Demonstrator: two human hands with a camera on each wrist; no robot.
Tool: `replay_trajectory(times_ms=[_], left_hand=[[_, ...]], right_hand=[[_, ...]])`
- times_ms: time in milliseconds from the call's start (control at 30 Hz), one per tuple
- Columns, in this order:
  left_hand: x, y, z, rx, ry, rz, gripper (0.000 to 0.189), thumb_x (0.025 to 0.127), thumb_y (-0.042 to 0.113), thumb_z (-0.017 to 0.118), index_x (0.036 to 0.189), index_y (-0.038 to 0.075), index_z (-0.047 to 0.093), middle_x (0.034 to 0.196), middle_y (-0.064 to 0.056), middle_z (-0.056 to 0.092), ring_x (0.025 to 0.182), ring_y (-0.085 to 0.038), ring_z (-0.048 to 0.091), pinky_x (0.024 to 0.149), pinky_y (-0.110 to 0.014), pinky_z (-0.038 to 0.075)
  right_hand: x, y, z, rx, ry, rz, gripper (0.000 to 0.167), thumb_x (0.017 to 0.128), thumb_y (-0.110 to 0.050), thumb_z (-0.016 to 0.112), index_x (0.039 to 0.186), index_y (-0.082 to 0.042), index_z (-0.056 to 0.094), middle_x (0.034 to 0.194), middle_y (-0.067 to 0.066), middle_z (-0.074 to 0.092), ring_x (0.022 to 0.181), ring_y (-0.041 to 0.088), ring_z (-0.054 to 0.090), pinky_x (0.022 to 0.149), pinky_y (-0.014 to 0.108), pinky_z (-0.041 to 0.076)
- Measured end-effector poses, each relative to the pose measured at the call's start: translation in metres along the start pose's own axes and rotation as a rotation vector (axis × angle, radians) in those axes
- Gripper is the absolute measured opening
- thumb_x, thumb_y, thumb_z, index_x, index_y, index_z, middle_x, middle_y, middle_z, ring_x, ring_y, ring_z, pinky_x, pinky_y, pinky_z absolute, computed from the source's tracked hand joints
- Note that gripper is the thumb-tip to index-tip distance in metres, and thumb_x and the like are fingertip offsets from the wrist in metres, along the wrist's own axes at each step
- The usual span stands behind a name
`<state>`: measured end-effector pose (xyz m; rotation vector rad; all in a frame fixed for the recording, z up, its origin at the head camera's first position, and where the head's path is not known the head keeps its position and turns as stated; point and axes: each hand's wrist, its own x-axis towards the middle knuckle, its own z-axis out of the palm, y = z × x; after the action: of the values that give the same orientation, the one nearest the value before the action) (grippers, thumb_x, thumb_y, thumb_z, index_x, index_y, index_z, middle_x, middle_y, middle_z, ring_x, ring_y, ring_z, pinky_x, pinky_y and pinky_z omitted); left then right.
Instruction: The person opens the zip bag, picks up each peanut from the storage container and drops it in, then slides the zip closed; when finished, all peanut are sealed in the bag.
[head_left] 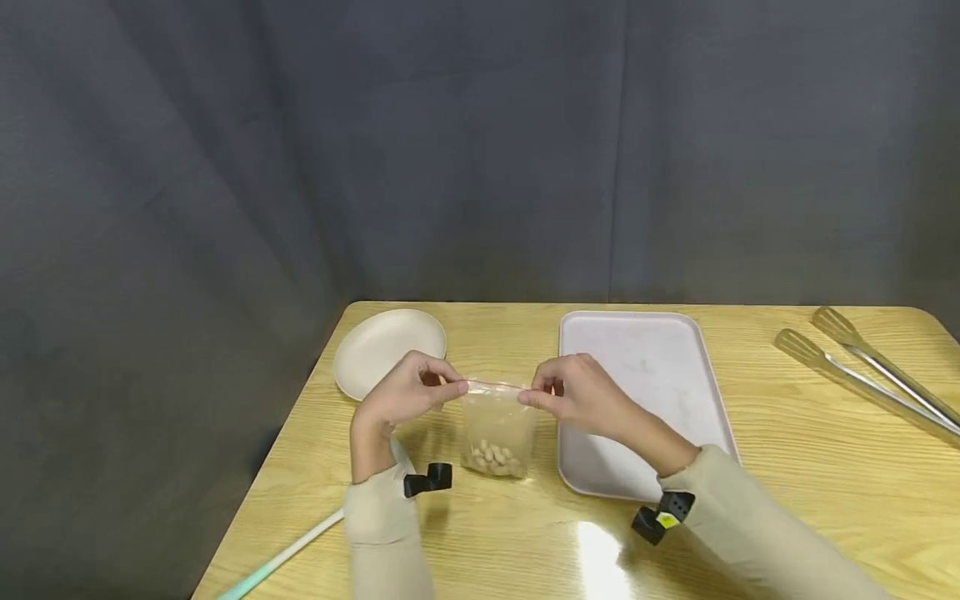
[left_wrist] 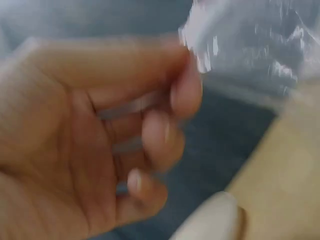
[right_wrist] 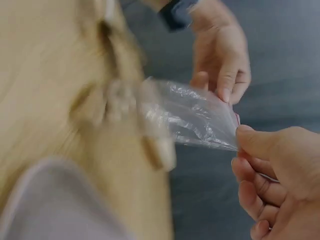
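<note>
A clear zip bag (head_left: 498, 421) with a red line along its top edge hangs upright between the two hands. Several pale, nut-like pieces (head_left: 491, 457) lie at its bottom. The left hand (head_left: 411, 387) pinches the bag's top left corner between thumb and forefinger. At the opposite top corner, the right hand (head_left: 585, 393) pinches the same edge. In the right wrist view both hands hold the stretched edge of the bag (right_wrist: 187, 115). The left wrist view is blurred, but the left hand (left_wrist: 95, 130) shows its fingertips at the plastic.
Behind the left hand sits a round cream plate (head_left: 386, 346). A pale rectangular tray (head_left: 645, 350) lies under and beside the right hand. Metal tongs (head_left: 877, 379) rest at the table's right. A white and green stick-like handle (head_left: 288, 552) extends beside the left forearm.
</note>
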<state>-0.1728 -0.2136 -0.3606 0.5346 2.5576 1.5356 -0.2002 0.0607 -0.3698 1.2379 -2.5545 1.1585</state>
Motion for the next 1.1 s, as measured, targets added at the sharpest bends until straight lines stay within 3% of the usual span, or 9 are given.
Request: replay_trajectory(times_ms=[133,267,400,500,633,767,867,933,1100], left_hand=[[0.039,-0.014,0.017,0.189,0.052,-0.169,0.016,0.095,0.012,0.067,0.093,-0.001,0.077,0.081,-0.009,0.068,0.067,-0.025,0.059,0.058,-0.030,0.046],[0.073,-0.024,0.036,0.361,0.092,-0.341,0.016,0.096,0.018,0.067,0.090,0.006,0.077,0.088,-0.008,0.071,0.071,-0.023,0.062,0.060,-0.033,0.048],[0.085,-0.035,0.048,0.502,0.082,-0.452,0.019,0.094,0.021,0.068,0.078,0.012,0.073,0.081,-0.003,0.069,0.060,-0.016,0.054,0.056,-0.032,0.043],[0.085,-0.040,0.052,0.549,0.063,-0.497,0.030,0.093,0.024,0.070,0.066,0.013,0.063,0.067,-0.001,0.062,0.054,-0.015,0.045,0.052,-0.031,0.038],[0.083,-0.044,0.056,0.555,0.049,-0.524,0.043,0.092,0.023,0.071,0.056,0.015,0.050,0.056,0.000,0.048,0.049,-0.016,0.037,0.049,-0.032,0.034],[0.081,-0.048,0.060,0.581,0.057,-0.545,0.036,0.091,0.022,0.071,0.062,0.013,0.052,0.060,-0.002,0.046,0.054,-0.018,0.040,0.056,-0.036,0.039],[0.079,-0.048,0.062,0.609,0.097,-0.540,0.019,0.090,0.025,0.072,0.084,0.009,0.063,0.080,-0.005,0.058,0.069,-0.023,0.052,0.067,-0.042,0.045],[0.077,-0.045,0.061,0.601,0.119,-0.505,0.028,0.093,0.029,0.070,0.108,0.007,0.066,0.100,-0.009,0.064,0.087,-0.027,0.060,0.077,-0.046,0.049],[0.067,-0.021,0.054,0.497,0.118,-0.351,0.059,0.104,0.041,0.049,0.150,0.005,0.042,0.147,-0.019,0.045,0.133,-0.037,0.044,0.105,-0.054,0.039]], right_hand=[[0.017,0.035,0.007,-0.174,-0.023,0.107,0.026,0.090,-0.024,0.076,0.067,-0.015,0.067,0.060,-0.010,0.057,0.053,0.009,0.047,0.053,0.029,0.041],[0.032,0.061,0.014,-0.383,-0.042,0.171,0.043,0.088,-0.022,0.078,0.055,-0.018,0.051,0.051,-0.010,0.044,0.050,0.010,0.037,0.059,0.032,0.033],[0.041,0.072,0.029,-0.501,-0.127,0.180,0.056,0.086,-0.018,0.077,0.051,-0.019,0.032,0.050,-0.007,0.026,0.053,0.015,0.026,0.061,0.034,0.022],[0.041,0.074,0.040,-0.523,-0.173,0.182,0.057,0.085,-0.016,0.077,0.052,-0.020,0.032,0.052,-0.007,0.028,0.057,0.016,0.029,0.063,0.033,0.022],[0.036,0.071,0.048,-0.525,-0.180,0.195,0.054,0.084,-0.015,0.078,0.052,-0.020,0.034,0.053,-0.006,0.033,0.060,0.018,0.033,0.063,0.034,0.023],[0.031,0.070,0.053,-0.574,-0.149,0.206,0.044,0.082,-0.016,0.078,0.054,-0.018,0.044,0.057,-0.005,0.042,0.061,0.020,0.039,0.063,0.036,0.028],[0.028,0.067,0.053,-0.598,-0.123,0.224,0.023,0.081,-0.020,0.078,0.066,-0.015,0.062,0.068,-0.002,0.054,0.066,0.022,0.048,0.066,0.038,0.035],[0.025,0.064,0.048,-0.586,-0.105,0.240,0.014,0.084,-0.024,0.077,0.084,-0.012,0.070,0.078,0.003,0.061,0.072,0.025,0.054,0.071,0.041,0.039],[0.012,0.052,0.018,-0.539,-0.033,0.259,0.044,0.093,-0.035,0.068,0.126,-0.005,0.065,0.114,0.018,0.066,0.104,0.038,0.062,0.092,0.055,0.043]])
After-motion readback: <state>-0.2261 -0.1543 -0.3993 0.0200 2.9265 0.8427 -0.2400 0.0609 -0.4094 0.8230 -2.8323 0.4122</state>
